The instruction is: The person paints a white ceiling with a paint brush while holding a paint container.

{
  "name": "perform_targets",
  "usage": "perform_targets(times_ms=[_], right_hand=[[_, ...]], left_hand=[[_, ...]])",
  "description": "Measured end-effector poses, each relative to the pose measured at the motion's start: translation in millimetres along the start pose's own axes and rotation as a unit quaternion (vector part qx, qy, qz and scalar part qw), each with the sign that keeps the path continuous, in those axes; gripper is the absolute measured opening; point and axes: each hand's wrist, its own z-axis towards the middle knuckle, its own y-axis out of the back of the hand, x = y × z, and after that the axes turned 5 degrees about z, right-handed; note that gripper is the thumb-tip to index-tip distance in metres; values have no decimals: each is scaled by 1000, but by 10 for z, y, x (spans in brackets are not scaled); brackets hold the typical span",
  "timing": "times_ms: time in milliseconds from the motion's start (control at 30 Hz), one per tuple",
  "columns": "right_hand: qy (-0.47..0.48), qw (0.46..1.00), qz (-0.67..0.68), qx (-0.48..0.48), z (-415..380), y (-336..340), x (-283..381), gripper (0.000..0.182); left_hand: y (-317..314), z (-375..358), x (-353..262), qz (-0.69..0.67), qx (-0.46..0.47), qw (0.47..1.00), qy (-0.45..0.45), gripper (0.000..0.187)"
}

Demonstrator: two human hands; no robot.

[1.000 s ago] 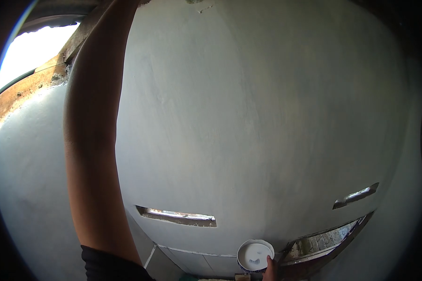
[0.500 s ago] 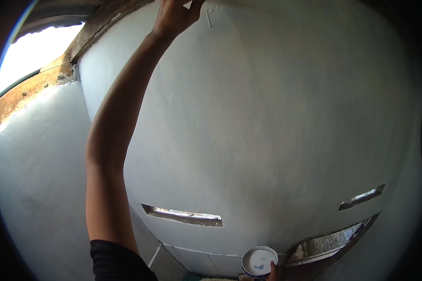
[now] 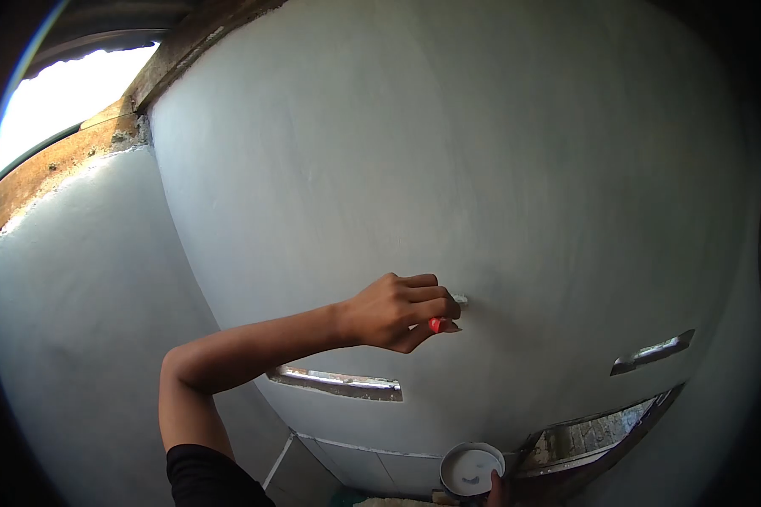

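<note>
My left hand [image 3: 402,313] is in front of the wall, closed around a paintbrush whose red handle end [image 3: 436,324] pokes out below the fingers. The brush's pale tip [image 3: 460,300] shows just past the knuckles, against or very near the wall; most of the brush is hidden in the fist. At the bottom of the view my right hand [image 3: 495,488] grips a round bowl [image 3: 443,475], its thumb over the rim. White liquid that looks like paint [image 3: 469,466] lies in the bowl.
A tall pale wall [image 3: 380,169] fills most of the view and meets a side wall [image 3: 84,279] at the left. Two narrow slots [image 3: 338,384] [image 3: 651,352] and a larger framed opening [image 3: 596,435] pierce it low down. A wooden beam [image 3: 199,51] runs along the top left.
My left hand has come down from the top edge to the middle of the wall, the elbow now bent. White streaks near the top no longer show. The bowl has barely shifted.
</note>
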Motion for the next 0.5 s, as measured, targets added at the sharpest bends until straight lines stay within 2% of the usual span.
perform_targets(times_ms=[100, 133, 167, 233, 267, 300, 333, 367, 400, 433, 467, 500], right_hand=[[-8, 1000, 12, -11, -45, 27, -126, 73], [-7, 1000, 11, -15, -57, 13, -96, 72], [-6, 1000, 11, -20, -67, 0, -68, 72], [-2, 1000, 11, -29, -86, -23, -19, 72], [-1, 999, 11, -33, -96, -33, 2, 72], [-1, 999, 10, -37, -104, -42, 21, 72], [-2, 999, 9, -41, -112, -50, 38, 72], [-3, 999, 8, -46, -119, -58, 53, 72], [-3, 999, 7, -51, -125, -66, 66, 72], [-2, 998, 6, -56, -131, -72, 77, 72], [0, 998, 6, -60, -136, -78, 87, 71], [2, 998, 8, -64, -140, -84, 95, 71]], left_hand=[[280, 176, 205, -74, -4, 995, 67, 9], [443, 249, 323, -138, -21, 978, 158, 8], [708, 386, 440, -108, -24, 977, 182, 11], [1108, 622, 757, -38, -125, 982, 140, 16], [1360, 750, 865, -1, -130, 981, 145, 17], [1577, 893, 992, 7, -172, 975, 139, 18], [1820, 1027, 1168, 74, -185, 974, 112, 19], [2051, 1144, 1439, 18, -255, 965, 62, 15], [2216, 1289, 1363, 119, -265, 955, 61, 16], [2335, 1385, 1454, 216, -304, 928, 2, 14], [2452, 1403, 1448, 320, -303, 898, 5, 14], [2448, 1413, 1472, 353, -314, 881, -27, 15]])
